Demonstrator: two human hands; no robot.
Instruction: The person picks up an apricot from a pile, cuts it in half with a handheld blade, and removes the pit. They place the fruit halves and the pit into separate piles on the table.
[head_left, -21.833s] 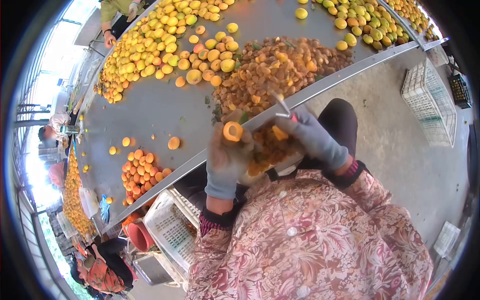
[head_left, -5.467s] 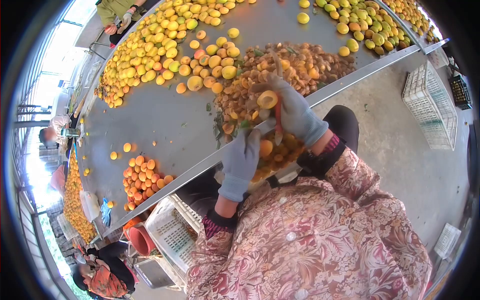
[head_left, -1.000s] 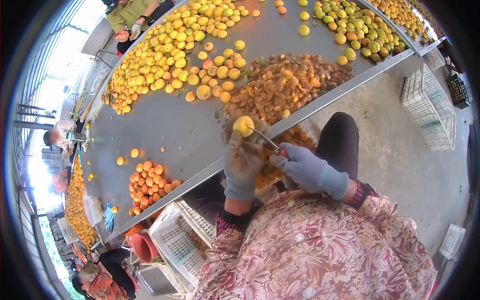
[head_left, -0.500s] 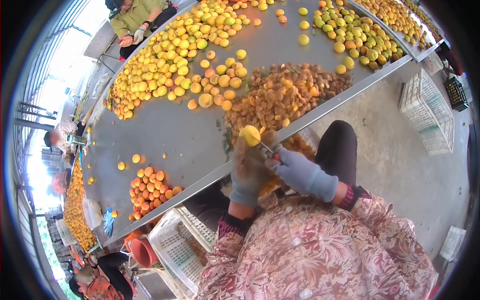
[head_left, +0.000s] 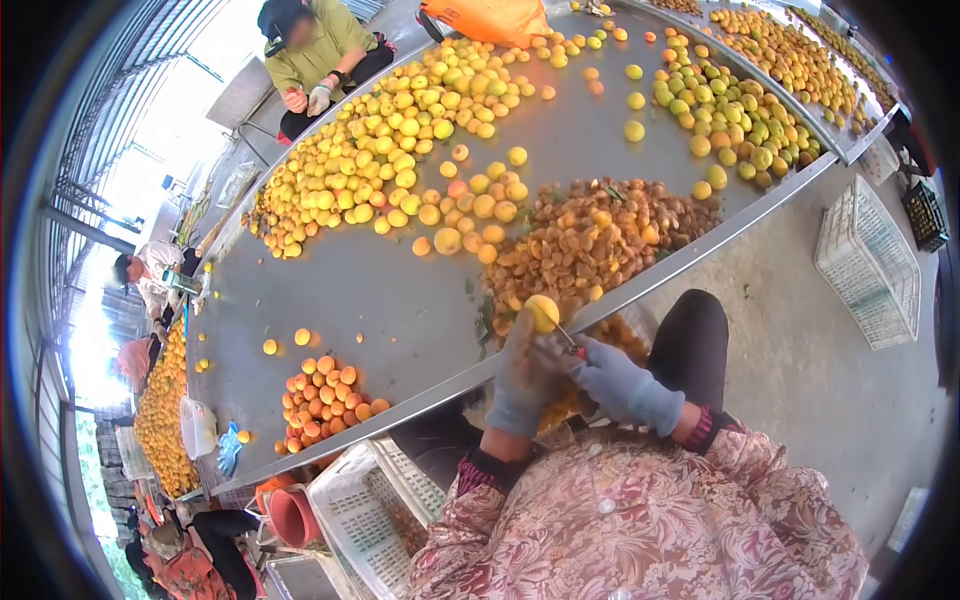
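My left hand (head_left: 522, 378), in a stained grey glove, holds a yellow apricot (head_left: 542, 313) upright at its fingertips, just over the table's front edge. My right hand (head_left: 625, 385), also gloved, is closed on the red handle of a small knife (head_left: 566, 338), whose thin blade reaches to the fruit. Behind the hands lies a heap of brownish pits and fruit pieces (head_left: 590, 240). Part of the blade's tip is hidden at the fruit.
The metal table (head_left: 330, 270) bears yellow apricots (head_left: 370, 150), orange ones (head_left: 325, 395) and greenish ones (head_left: 735, 115). White crates (head_left: 870, 262) stand at right and below left (head_left: 365, 510). A red bucket (head_left: 293, 515) is nearby. Another person (head_left: 315, 50) sits across the table.
The view has tilted upward, so the table, heaps and hands appear lower and further right. An orange bag has come into view at the top. Both hands keep hold of the apricot and knife.
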